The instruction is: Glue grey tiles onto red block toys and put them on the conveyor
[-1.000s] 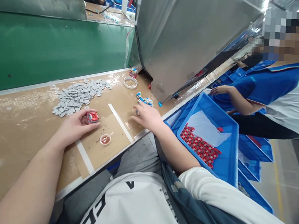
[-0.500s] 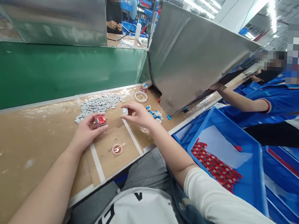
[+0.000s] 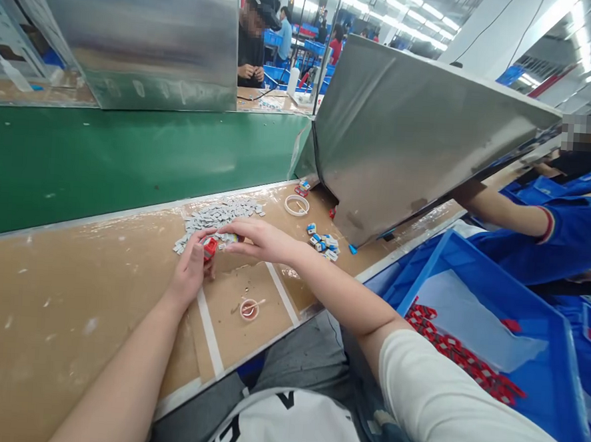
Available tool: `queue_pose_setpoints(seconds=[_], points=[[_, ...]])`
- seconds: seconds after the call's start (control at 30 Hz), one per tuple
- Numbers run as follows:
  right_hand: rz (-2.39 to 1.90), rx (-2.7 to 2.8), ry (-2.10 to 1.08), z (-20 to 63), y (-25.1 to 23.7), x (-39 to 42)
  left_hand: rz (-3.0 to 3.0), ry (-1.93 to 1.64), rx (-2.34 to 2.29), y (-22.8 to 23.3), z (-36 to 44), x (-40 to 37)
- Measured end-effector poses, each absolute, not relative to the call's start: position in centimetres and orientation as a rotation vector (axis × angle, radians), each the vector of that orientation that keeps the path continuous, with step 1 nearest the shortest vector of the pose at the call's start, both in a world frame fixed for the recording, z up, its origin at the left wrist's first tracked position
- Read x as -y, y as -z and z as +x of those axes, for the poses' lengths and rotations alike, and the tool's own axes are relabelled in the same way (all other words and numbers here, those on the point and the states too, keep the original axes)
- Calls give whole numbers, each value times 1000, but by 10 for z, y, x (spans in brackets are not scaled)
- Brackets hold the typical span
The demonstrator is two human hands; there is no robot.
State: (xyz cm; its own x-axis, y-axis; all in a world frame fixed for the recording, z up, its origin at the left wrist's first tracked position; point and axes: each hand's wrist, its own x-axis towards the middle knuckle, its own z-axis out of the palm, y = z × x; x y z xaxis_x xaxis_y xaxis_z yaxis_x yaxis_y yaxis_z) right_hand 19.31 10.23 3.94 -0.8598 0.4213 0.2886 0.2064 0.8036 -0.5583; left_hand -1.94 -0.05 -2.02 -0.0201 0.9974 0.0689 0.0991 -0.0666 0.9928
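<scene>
My left hand (image 3: 191, 268) is closed round a small red plastic part (image 3: 210, 248), whose grey underside showed a moment earlier. My right hand (image 3: 259, 240) reaches in from the right, its fingers pinched close beside the red part. The small white block it carries is mostly hidden by the fingers. Behind both hands a pile of flat grey pieces (image 3: 203, 217) spreads over the bench. Nearer my body, a small cup of reddish liquid (image 3: 249, 309) stands with a thin white stick in it.
Blue-and-white blocks (image 3: 323, 243) lie right of my right hand, with a white ring (image 3: 296, 206) behind them. A sheet-metal panel (image 3: 421, 135) rises at the right. Beside the bench, a blue bin (image 3: 561, 370) holds rows of red parts. A co-worker's arm (image 3: 506, 208) reaches behind the panel.
My right hand has moved left and come up to my left hand with the white block. The red part has turned in my left hand. The view has shifted slightly.
</scene>
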Motion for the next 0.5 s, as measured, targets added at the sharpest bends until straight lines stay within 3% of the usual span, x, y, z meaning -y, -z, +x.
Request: queue_pose_setpoints(seconds=[0.23, 0.5], points=[[-376, 2649, -589, 176, -14, -94, 1242, -1271, -1339, 27, -18, -1], [-331, 2706, -577, 165, 4, -96, 1552, -1283, -1545, 31, -18, 3]])
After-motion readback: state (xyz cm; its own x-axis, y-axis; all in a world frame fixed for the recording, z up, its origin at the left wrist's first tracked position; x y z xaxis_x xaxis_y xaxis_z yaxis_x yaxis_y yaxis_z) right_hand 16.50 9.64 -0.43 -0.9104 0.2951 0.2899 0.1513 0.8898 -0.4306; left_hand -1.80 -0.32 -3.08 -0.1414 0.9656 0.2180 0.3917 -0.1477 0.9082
